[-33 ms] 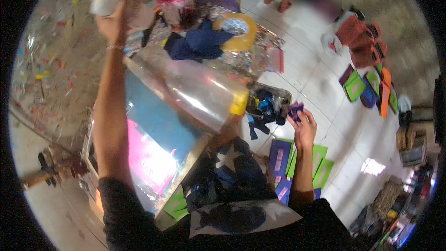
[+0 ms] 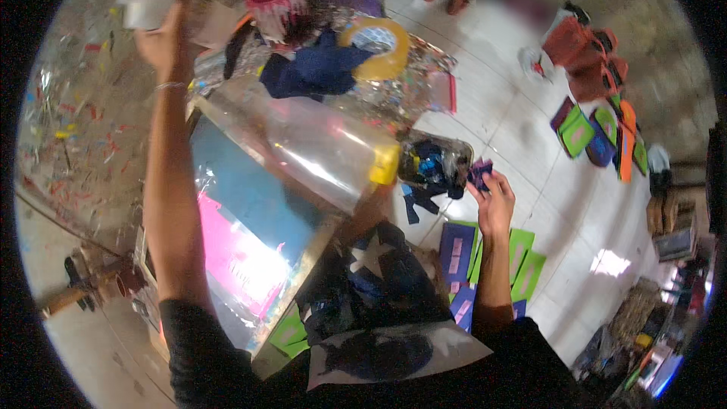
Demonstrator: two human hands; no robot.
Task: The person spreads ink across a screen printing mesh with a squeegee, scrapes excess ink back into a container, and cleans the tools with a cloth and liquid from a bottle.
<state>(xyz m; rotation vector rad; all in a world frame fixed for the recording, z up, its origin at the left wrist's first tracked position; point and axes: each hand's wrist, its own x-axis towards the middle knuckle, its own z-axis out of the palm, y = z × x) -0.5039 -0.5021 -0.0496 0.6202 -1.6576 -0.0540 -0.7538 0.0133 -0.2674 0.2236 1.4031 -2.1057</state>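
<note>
Observing a whitish object [image 2: 151, 4] at upper left, blurring too much for identification, being gripped aloft in the left hand [image 2: 159, 45]. Also observing a small dark-purple wad [image 2: 480, 174], looking cloth-like and crumpled, being pinched by the fingers of the right hand [image 2: 496, 203], right of centre.

The left forearm [image 2: 174, 197] runs up from the lower left of the frame, nearly straight, the arm reaching far out. At the upper left, the left hand [image 2: 157, 47] is curled in a grip, its finger detail blurred. The right forearm [image 2: 496, 280] stands almost upright right of centre, looking much shorter. Above it, at mid-height, the right hand [image 2: 495, 201] is raised, thumb and fingertips drawn together in a pinch toward the left.
</note>
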